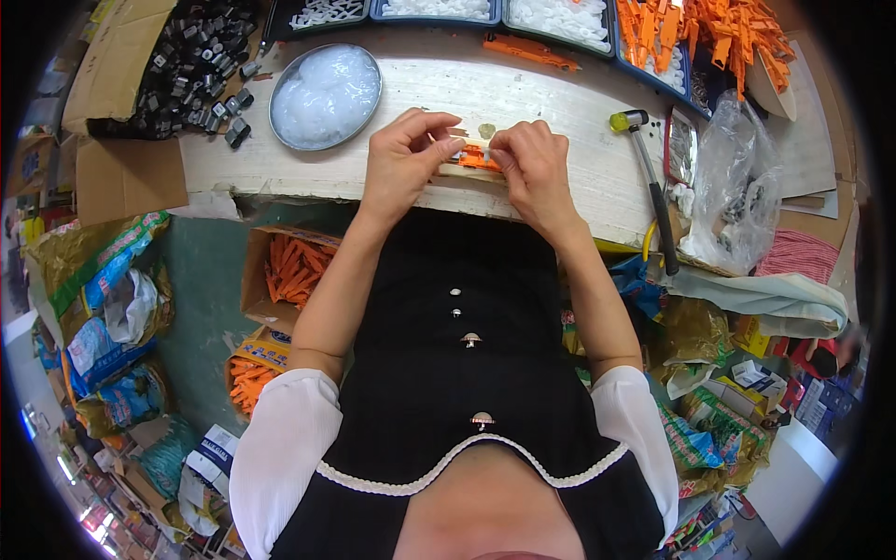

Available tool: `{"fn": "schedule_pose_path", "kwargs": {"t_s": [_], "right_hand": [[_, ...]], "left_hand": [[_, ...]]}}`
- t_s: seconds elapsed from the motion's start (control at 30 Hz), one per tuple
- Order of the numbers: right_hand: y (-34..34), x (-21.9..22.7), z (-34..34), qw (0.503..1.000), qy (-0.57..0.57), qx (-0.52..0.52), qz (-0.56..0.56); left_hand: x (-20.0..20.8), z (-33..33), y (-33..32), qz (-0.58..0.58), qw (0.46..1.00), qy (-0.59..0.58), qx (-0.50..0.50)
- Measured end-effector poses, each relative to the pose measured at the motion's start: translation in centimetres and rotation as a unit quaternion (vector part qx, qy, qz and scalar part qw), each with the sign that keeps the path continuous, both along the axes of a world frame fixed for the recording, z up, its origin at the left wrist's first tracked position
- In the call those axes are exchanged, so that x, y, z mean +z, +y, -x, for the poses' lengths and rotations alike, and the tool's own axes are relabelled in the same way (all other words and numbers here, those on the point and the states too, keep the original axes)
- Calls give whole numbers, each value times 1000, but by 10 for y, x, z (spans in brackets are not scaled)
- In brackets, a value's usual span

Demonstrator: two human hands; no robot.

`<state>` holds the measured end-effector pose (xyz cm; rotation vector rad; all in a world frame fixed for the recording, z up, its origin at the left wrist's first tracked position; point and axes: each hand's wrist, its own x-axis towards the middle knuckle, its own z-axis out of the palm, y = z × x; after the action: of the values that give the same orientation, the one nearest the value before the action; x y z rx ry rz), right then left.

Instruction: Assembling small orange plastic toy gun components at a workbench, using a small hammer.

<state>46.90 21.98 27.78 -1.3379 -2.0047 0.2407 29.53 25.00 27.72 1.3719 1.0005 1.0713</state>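
An orange plastic part (479, 158), long and narrow, lies at the front edge of the white worktable on a pale strip or block. My left hand (408, 166) has its fingers curled, with thumb and fingertips at the part's left end. A small greyish bit shows there, too small to name. My right hand (536, 173) is closed at the right end, its bent fingers pinching the part and covering that end. Beyond my left hand stands a round metal dish (280, 133) with clear whitish, gel-like stuff in it.
A cardboard box (112, 70) spills black and metal pieces at the left. Trays of white parts (560, 21) line the back, with orange parts (742, 42) heaped beside them. A hammer (644, 154) and plastic bag (733, 187) lie right. Boxes of orange pieces (294, 271) stand below.
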Motion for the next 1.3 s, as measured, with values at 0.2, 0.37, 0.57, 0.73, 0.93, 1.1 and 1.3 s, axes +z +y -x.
{"fn": "schedule_pose_path", "kwargs": {"t_s": [0.2, 0.37, 0.57, 0.73, 0.93, 1.1, 1.3], "right_hand": [[2, -6, 7, 997, -71, -5, 25], [7, -14, 12, 995, -100, -10, -11], [8, -17, 12, 989, -144, -6, -32], [9, -16, 9, 991, -131, 8, -20], [11, -13, 2, 992, -124, 31, -15], [12, -10, -10, 999, -29, 14, 15], [13, -1, -49, 996, 88, -19, 17]], "left_hand": [[-8, 1, 8, -25, 990, 137, -32], [-9, -1, 11, -40, 981, 187, -43], [-5, -1, 14, -38, 975, 206, -68], [-1, -6, 17, -104, 940, 314, -87], [13, -10, 34, 48, 930, 327, -163], [25, -19, 34, 24, 905, 390, -169], [22, -17, 53, 15, 877, 415, -242]]}}
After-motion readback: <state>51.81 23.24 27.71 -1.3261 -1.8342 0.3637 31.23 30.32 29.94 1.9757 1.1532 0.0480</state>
